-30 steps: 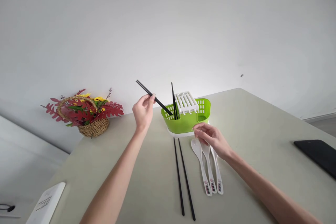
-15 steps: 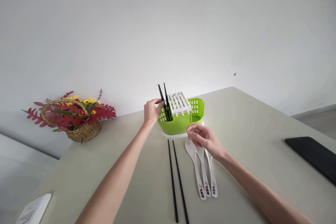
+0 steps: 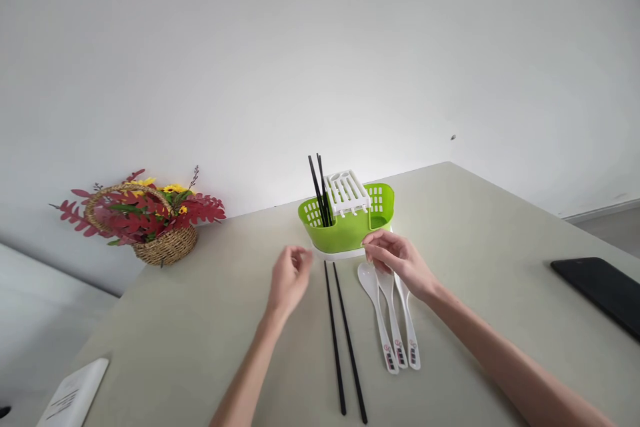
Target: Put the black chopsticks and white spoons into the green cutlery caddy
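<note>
While the right hand (image 3: 397, 260) pinches the green caddy's (image 3: 345, 230) rim, the left hand (image 3: 290, 278) hovers empty, fingers loosely curled. Two chopsticks (image 3: 344, 337) on the bench (image 3: 475, 227) likely call for a pinch grasp.

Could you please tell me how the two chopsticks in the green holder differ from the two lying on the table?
The chopsticks in the holder stand nearly upright with their lower ends hidden in the green holder; the chopsticks on the table lie flat and show their full length. The standing pair crosses slightly; the flat pair lies almost parallel, beside the left hand. Both pairs are thin and black.
</note>
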`<state>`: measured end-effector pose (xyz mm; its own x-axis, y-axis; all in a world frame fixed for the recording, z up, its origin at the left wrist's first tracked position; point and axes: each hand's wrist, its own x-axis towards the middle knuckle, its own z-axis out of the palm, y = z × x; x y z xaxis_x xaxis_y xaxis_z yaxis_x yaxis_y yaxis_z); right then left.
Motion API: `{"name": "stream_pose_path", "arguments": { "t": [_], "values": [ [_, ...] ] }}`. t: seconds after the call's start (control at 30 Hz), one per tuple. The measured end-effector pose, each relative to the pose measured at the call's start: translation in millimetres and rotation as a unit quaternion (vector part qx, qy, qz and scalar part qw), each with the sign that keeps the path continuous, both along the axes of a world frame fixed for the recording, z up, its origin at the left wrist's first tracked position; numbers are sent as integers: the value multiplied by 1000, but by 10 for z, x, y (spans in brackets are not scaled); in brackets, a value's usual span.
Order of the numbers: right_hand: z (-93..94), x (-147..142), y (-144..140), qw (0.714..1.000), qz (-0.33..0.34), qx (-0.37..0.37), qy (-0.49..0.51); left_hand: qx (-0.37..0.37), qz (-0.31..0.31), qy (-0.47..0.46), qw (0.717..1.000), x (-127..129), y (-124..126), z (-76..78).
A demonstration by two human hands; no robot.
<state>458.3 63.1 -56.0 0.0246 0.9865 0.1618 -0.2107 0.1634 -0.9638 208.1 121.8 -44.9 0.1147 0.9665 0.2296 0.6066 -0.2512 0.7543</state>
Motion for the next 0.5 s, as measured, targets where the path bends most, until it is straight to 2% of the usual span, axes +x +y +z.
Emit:
{"name": "stream_pose_path", "arguments": {
  "t": [0.07, 0.13, 0.2, 0.27, 0.37, 0.5],
  "values": [
    [-16, 10, -9, 1000, -7, 1, -9, -33, -42, 123, 991, 31, -338, -75],
    [-35, 20, -17, 1000, -13, 5, -18, -18, -62, 241, 968, 137, -605, -68],
    [-53, 25, -22, 999, -18, 7, -25, -21, -73, 340, 937, 261, -763, -6],
    [-68, 26, -27, 999, -20, 9, -29, -36, -79, 400, 912, 337, -821, 62],
    [-79, 22, -34, 999, -19, 5, -34, -54, -65, 406, 910, 304, -809, 82],
    [-79, 19, -43, 999, -16, -1, -40, -64, -37, 295, 953, 99, -780, -7]
  ]
}}
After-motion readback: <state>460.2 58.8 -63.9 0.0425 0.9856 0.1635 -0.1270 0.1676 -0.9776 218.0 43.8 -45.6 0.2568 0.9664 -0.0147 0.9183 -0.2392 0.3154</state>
